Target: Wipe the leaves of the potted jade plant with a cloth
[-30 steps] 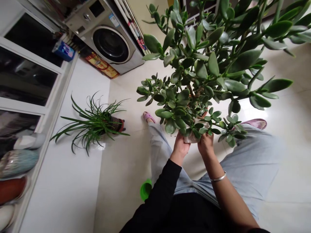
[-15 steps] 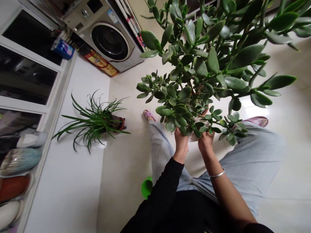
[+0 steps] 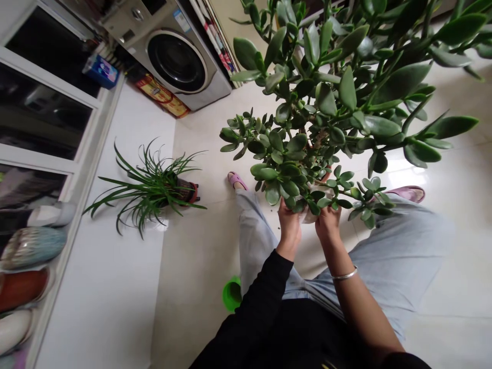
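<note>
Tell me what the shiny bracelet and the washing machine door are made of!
The bangle looks like polished silvery metal, gleaming along its thin band; which metal can't be told. The washing machine door seems dark glossy glass, inside a shiny silver-coloured ring, maybe plastic or metal.

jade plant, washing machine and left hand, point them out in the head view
jade plant (image 3: 348, 89): head view, on a leaf
washing machine (image 3: 177, 62): head view, on the round door
left hand (image 3: 289, 228): head view, on the back of the hand
</note>
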Demonstrator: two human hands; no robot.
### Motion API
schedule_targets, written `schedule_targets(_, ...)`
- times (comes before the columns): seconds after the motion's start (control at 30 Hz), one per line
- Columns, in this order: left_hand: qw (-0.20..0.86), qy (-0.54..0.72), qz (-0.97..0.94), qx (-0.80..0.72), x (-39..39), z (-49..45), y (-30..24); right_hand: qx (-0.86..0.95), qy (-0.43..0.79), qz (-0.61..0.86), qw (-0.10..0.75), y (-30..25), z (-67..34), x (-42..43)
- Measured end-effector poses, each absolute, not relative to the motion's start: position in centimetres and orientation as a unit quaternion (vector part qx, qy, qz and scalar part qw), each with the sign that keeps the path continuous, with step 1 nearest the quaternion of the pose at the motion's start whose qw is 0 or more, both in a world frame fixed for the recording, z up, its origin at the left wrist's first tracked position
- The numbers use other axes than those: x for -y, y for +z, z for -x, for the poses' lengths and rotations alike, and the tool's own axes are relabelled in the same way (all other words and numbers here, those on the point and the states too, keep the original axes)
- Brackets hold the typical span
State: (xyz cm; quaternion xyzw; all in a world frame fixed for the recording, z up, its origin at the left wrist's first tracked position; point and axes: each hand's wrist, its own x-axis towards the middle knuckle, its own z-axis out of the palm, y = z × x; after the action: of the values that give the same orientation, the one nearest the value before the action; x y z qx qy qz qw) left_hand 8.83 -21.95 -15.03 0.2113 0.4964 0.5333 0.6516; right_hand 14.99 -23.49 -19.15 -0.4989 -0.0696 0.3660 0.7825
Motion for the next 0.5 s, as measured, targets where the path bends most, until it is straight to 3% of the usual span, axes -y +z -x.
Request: schedule_targets(0.5, 0.623, 0.54, -0.216, -0.523, 21.9, -7.0, -15.3, 0.034, 0.418, 0.457, 0.784, -18.4, -15.0, 23.9)
